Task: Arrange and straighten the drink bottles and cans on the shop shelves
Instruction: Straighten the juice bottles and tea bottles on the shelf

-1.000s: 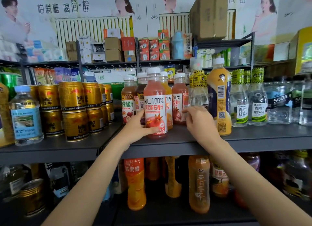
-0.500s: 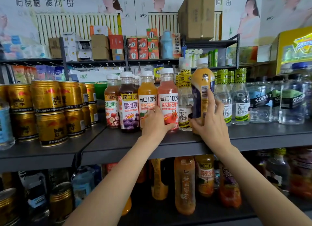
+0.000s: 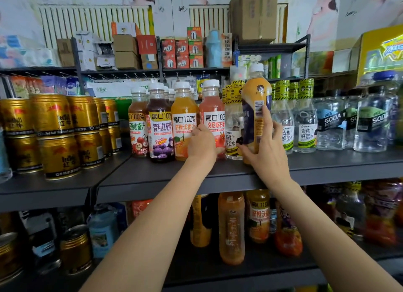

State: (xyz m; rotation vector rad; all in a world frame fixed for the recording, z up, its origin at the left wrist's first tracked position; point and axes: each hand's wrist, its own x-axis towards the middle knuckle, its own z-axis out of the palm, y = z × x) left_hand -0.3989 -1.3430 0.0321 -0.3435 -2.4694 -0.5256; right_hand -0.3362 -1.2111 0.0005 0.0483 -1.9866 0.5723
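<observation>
A dark grey metal shelf [image 3: 327, 167] runs across the view, with a second tier of blurred juice bottles below it. On its left section stand gold Red Bull cans [image 3: 51, 136], stacked two high in rows. Toward the right stand clear soda water bottles [image 3: 331, 126] with black labels, and beside them honey water bottles [image 3: 304, 121] with yellow-and-black striped neck wraps. In the middle is a front row of white-capped juice bottles: a hawthorn juice bottle [image 3: 137, 121], a dark red grape juice bottle [image 3: 160, 126], an orange juice bottle [image 3: 184, 121] and a pink pomegranate juice bottle [image 3: 212, 115], all upright and close together. The left hand [image 3: 201, 144] is curled around the lower part of the pomegranate bottle. The right hand [image 3: 265, 150] grips a taller orange drink bottle [image 3: 255, 104] with a navy label, thumb low on its left side and fingers up by the barcode; this bottle tilts slightly and stands at the shelf's front, just right of the pomegranate bottle.
</observation>
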